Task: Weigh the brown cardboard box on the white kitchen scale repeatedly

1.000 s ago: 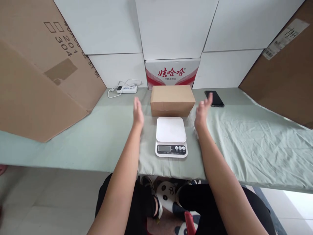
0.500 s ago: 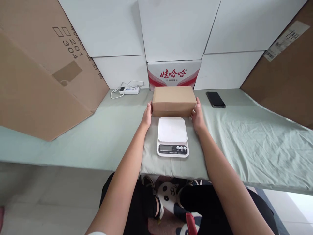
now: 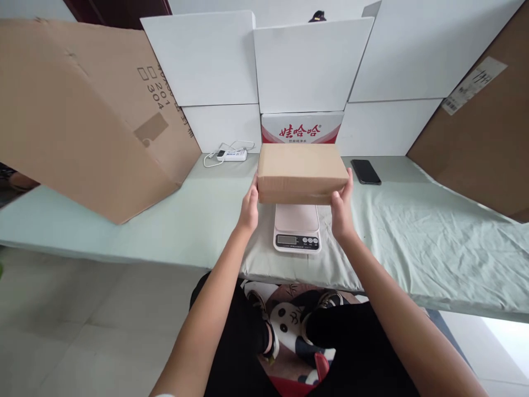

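Between my two hands is a brown cardboard box (image 3: 301,171), held up above the far part of a white kitchen scale (image 3: 297,223). My left hand (image 3: 250,207) grips the box's left end, thumb on the near side. At the opposite end, my right hand (image 3: 343,207) clasps it the same way. The box hides the back of the scale's platform, while its display and buttons face me. Whether the box touches the platform I cannot tell, though it looks raised.
A black phone (image 3: 366,172) lies right of the box. Back left is a white power strip (image 3: 232,155) with its cable. White panels (image 3: 314,66), a red-and-white printed carton (image 3: 300,128) and large cardboard sheets (image 3: 99,127) wall the green-covered table (image 3: 165,237).
Both hands have lifted the box from behind the scale and brought it nearer, over the scale's rear. The camera view has tilted up and shifted left.
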`<state>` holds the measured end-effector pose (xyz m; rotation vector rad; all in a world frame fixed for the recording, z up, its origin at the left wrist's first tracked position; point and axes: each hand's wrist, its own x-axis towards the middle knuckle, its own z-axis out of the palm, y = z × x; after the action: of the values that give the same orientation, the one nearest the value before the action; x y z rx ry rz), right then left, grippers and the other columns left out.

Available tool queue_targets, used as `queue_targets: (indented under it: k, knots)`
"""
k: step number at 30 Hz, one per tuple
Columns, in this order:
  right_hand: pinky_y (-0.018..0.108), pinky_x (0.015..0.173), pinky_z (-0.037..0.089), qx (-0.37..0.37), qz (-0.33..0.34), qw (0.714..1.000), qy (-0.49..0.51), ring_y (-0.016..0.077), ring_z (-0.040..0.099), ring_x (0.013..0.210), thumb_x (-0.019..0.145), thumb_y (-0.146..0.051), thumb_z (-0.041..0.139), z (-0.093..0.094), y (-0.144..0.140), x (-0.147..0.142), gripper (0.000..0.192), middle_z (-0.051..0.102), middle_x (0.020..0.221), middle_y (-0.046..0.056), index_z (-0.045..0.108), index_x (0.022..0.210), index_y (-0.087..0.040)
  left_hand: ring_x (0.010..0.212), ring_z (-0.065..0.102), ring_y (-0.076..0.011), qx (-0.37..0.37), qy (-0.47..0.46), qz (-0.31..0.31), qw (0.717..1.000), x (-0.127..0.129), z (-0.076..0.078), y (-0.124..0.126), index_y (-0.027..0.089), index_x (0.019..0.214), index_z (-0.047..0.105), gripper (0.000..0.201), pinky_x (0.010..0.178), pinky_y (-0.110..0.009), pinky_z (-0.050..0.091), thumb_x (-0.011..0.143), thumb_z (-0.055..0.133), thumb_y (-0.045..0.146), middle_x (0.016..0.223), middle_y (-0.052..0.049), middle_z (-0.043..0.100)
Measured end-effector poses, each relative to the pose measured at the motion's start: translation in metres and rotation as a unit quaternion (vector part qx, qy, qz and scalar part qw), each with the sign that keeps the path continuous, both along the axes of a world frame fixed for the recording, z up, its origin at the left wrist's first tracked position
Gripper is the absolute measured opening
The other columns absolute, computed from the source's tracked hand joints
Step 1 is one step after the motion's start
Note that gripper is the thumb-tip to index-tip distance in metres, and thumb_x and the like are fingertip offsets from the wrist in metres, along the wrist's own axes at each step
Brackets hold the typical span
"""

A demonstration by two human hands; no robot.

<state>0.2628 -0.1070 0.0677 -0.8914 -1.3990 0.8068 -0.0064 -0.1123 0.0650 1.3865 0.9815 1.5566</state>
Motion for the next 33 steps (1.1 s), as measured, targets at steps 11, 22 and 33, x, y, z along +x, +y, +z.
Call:
queue_targets:
  k: [11, 22, 33]
  knots:
    - [0.067, 0.149, 0.02, -0.008, -0.051, 0.999, 0.003, 0.0358, 0.025, 0.182, 0.097, -0.08, 0.065, -0.027, -0.066, 0.005, 0.102, 0.03, 0.19, 0.01, 0.019, 0.179, -0.039, 0.18, 0.034, -0.0337, 0.031, 0.02, 0.029, 0.999, 0.017, -0.043, -0.064, 0.031, 0.172, 0.054, 0.091, 0.149, -0.051, 0.026, 0.104, 0.037, 0.09, 0.181, -0.009, 0.056]
    - [0.074, 0.144, 0.028, -0.001, -0.059, 0.998, -0.011, 0.0396, 0.037, 0.176, 0.099, -0.076, 0.063, -0.027, -0.065, 0.006, 0.098, 0.041, 0.183, 0.012, 0.021, 0.179, -0.04, 0.18, 0.033, -0.034, 0.037, 0.02, 0.024, 0.999, 0.015, -0.041, -0.061, 0.03, 0.171, 0.056, 0.09, 0.15, -0.051, 0.025, 0.105, 0.037, 0.089, 0.182, -0.008, 0.054]
    - [0.08, 0.136, 0.037, -0.011, -0.072, 0.997, 0.023, 0.042, 0.048, 0.169, 0.102, -0.071, 0.059, -0.026, -0.063, 0.016, 0.089, 0.046, 0.18, 0.009, 0.018, 0.178, -0.049, 0.182, 0.027, -0.0314, 0.019, 0.004, 0.032, 0.999, 0.007, -0.043, -0.061, 0.033, 0.179, 0.042, 0.093, 0.149, -0.047, 0.027, 0.105, 0.04, 0.089, 0.193, -0.004, 0.034]
